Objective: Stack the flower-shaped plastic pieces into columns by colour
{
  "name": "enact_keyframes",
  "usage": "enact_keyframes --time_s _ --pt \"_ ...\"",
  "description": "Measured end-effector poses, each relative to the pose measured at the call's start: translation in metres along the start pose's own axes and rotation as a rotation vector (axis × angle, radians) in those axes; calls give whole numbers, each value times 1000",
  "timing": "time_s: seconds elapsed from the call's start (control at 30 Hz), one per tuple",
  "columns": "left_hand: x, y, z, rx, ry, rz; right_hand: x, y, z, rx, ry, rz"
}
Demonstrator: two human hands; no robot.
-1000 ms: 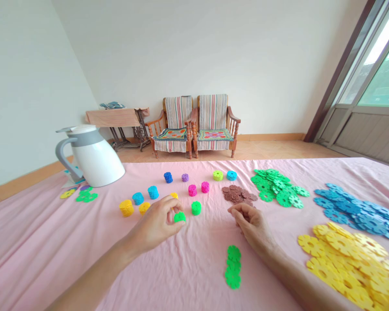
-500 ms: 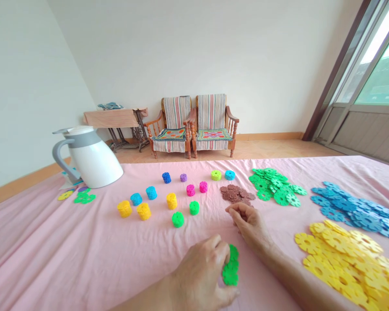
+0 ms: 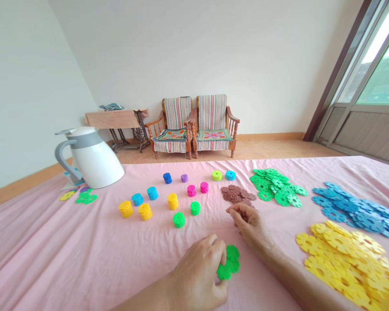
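Observation:
My left hand [image 3: 197, 270] is low in the middle of the view, its fingers and thumb closed at the left side of some green flower-shaped discs [image 3: 231, 261]. These overlap, and the hand hides part of them. To the right and farther off, my right hand [image 3: 251, 224] rests with thumb and fingertips pinched together; whatever lies between them is too hidden to make out. Just beyond it spreads a pile of brown discs [image 3: 236, 194]. Short green stacks [image 3: 179, 220] stand to the left of my hands.
Several small stacks, such as a yellow one [image 3: 125, 209] and a pink one [image 3: 191, 190], stand on the pink cloth [image 3: 84, 255]. Piles of green [image 3: 272, 185], blue [image 3: 356, 209] and yellow discs [image 3: 343, 263] lie at right. A white jug [image 3: 99, 164] stands far left.
My left thumb has drawn in toward the fingers, and the hand has closed at the green discs. Their lower part has shifted slightly left. The right hand stays pinched in place.

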State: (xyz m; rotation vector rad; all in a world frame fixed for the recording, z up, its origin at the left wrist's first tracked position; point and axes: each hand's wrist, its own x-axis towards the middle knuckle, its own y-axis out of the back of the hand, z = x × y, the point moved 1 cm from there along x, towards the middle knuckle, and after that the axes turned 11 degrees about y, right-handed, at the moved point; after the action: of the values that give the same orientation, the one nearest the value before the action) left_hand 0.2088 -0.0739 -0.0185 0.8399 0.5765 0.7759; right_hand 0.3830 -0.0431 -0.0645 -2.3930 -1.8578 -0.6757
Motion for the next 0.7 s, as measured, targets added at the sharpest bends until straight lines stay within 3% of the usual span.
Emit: enact_keyframes --time_s 0.37,0.53,0.7 --pt "0 3 1 11 -1 40 0 0 4 6 15 -15" --pt "16 41 -5 23 35 220 0 0 5 -14 10 -20" --pt "46 78 -35 132 69 383 -1 0 6 -4 16 -28"
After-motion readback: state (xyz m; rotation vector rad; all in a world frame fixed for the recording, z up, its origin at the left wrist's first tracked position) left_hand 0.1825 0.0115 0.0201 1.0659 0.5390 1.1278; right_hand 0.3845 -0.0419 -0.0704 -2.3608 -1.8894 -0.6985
